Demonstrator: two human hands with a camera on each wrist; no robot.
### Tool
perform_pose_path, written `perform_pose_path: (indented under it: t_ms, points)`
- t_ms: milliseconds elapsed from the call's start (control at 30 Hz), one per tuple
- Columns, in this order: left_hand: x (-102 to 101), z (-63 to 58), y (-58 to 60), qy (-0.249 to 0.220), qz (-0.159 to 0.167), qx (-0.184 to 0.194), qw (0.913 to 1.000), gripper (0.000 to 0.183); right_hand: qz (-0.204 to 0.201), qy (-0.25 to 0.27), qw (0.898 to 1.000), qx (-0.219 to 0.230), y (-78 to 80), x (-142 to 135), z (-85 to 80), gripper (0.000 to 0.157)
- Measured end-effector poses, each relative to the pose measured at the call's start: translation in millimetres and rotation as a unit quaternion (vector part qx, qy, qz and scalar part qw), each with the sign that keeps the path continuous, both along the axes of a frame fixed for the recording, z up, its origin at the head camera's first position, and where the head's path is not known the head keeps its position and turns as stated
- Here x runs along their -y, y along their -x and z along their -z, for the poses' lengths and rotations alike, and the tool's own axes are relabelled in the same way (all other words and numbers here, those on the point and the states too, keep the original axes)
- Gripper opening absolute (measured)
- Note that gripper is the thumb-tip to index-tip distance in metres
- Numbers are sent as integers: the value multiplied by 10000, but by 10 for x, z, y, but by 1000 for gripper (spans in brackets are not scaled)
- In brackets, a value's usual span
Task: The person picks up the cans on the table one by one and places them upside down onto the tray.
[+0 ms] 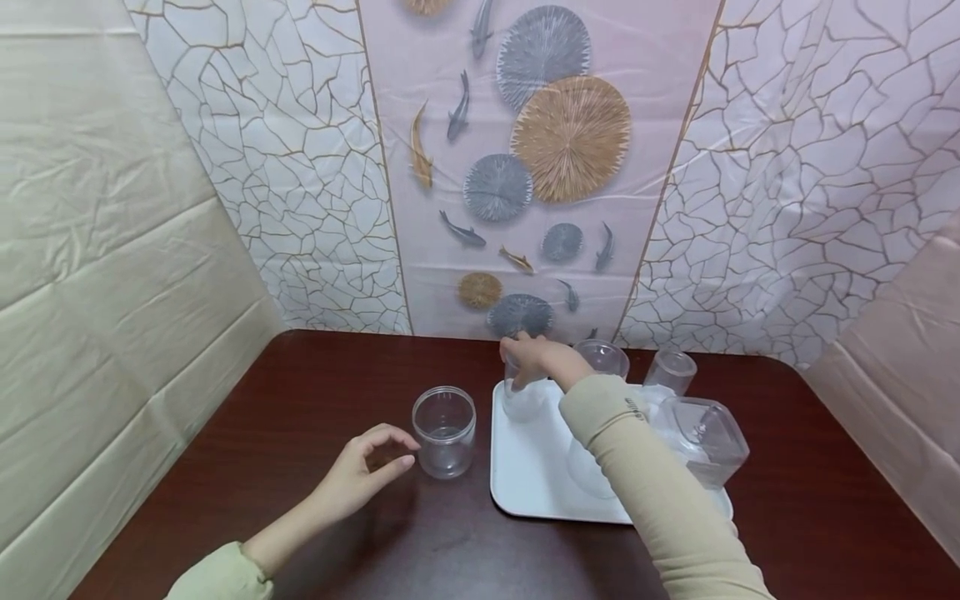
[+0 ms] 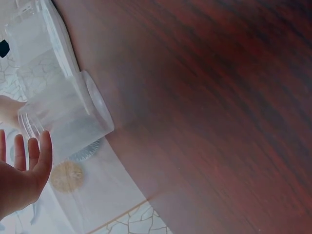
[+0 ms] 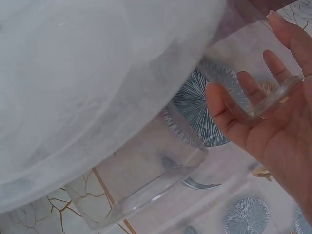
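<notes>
A clear round jar [image 1: 444, 442] stands upright on the dark table, left of the tray. My left hand [image 1: 367, 467] is at its left side, fingers gently bent; whether the fingertips touch the wall I cannot tell. In the left wrist view the fingers of the left hand [image 2: 24, 170] extend near the rim of that jar [image 2: 68, 117]. Over the back left of the white tray [image 1: 525, 487], my right hand [image 1: 536, 358] holds a clear cup-like container [image 1: 517, 400] near its top. The right wrist view shows the right hand [image 3: 273, 122] around its thin rim.
More clear containers stand on or by the tray: a round jar [image 1: 603, 358] at the back, a narrow one [image 1: 671, 371] and a squarish tub [image 1: 701, 437] at right. Another clear one lies partly beneath the right sleeve [image 1: 660, 492]. A patterned cloth backdrop [image 1: 450, 275] hangs behind the table.
</notes>
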State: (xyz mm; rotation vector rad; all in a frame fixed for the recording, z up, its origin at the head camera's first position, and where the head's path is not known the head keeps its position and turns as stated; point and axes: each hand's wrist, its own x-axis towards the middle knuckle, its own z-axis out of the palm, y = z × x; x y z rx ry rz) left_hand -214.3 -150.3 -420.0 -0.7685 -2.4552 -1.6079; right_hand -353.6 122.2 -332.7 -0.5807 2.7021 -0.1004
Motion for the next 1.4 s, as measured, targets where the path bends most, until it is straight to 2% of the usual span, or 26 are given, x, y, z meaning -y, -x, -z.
perform_pose_path:
  t_ms: [267,400,567,800,1133,1400]
  points:
    - [-15,-7,-10,26,23,36,10000,12,97,67,9999,30,-33,-65,-7,43]
    - [-3,3,-20,39,-54,18,10000,12,211,77,9997,102,-64,-85,-20,58]
    - [0,-6,-19,42,-50,-21,10000,12,101,39,9999,-66,-64,-85,-57,72]
    - [-2,-21,7,28,-36,-24,10000,12,5,-39,9998,-170,-74,-87,-141,72]
    - [-6,3,8,71,-41,-68,9999,19,-109,-8,9999,-52,-113,-189,-182,70]
    - [3,-15,28,163,-111,-125,9997,19,-490,289,9982,-183,-146,-229,-256,70]
